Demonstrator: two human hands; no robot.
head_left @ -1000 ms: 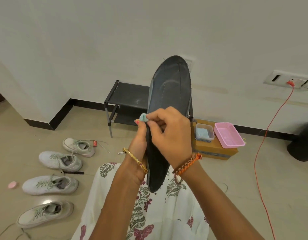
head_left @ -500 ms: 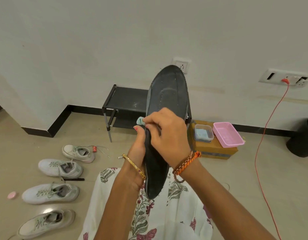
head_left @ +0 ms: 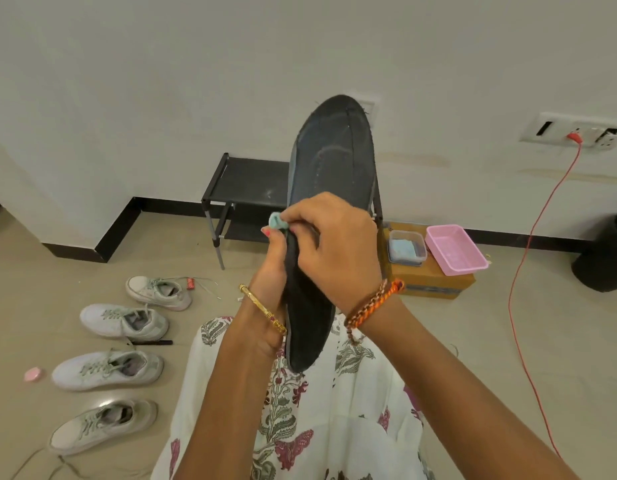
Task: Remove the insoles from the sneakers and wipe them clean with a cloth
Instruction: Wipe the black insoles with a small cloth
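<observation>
One dark insole (head_left: 329, 188) is out and held upright in front of the chest, left hand (head_left: 270, 282) gripping its edge, right hand (head_left: 334, 244) pinching a small teal cloth (head_left: 275, 221) against it. Four sneakers (head_left: 127, 322) wait on the floor at left; whether their insoles are out, I cannot tell.

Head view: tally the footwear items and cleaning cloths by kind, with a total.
Sneakers on the floor: 4
Insole held by the left hand: 1
Cloth pinched in the right hand: 1
Total: 6
</observation>
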